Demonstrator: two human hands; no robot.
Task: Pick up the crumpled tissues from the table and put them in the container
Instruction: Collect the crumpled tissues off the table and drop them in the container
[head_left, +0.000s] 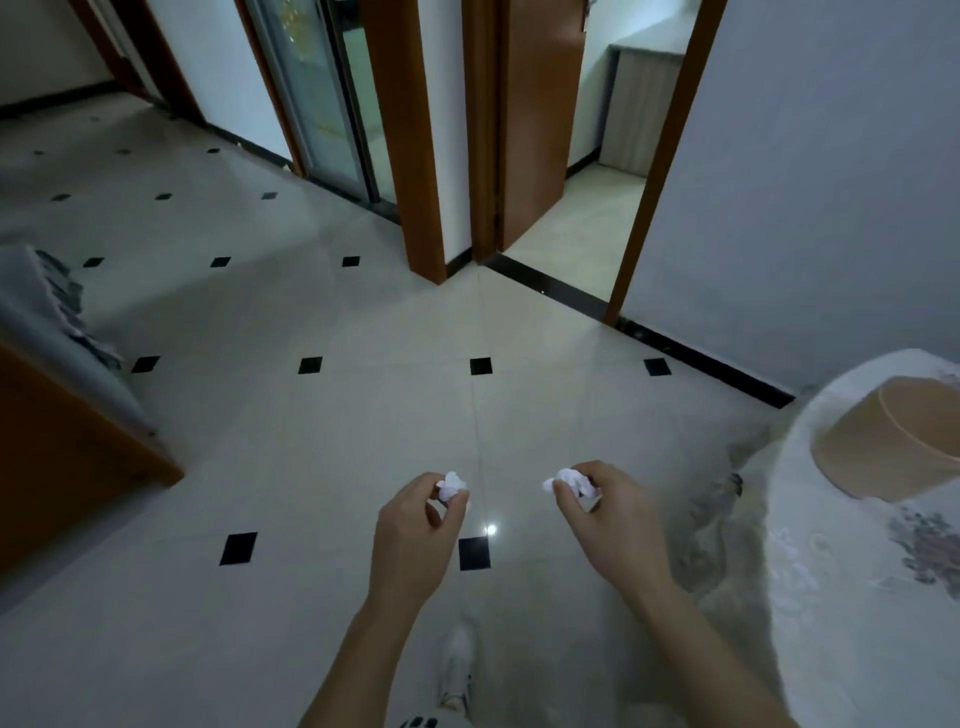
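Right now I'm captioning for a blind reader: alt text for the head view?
Each hand, left hand and right hand, pinches a crumpled tissue above tiled floor; a tan container sits on the cloth-covered table at right.

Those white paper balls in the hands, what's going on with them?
A person is holding one crumpled tissue in the fingers of the left hand and another crumpled tissue in the right hand, out over the tiled floor. The tan container sits on the cloth-covered table to the right. Neither tissue is in it yet.

Two tissues (451, 486) (571, 480), one container (891, 441), two hands (415, 535) (613, 525)
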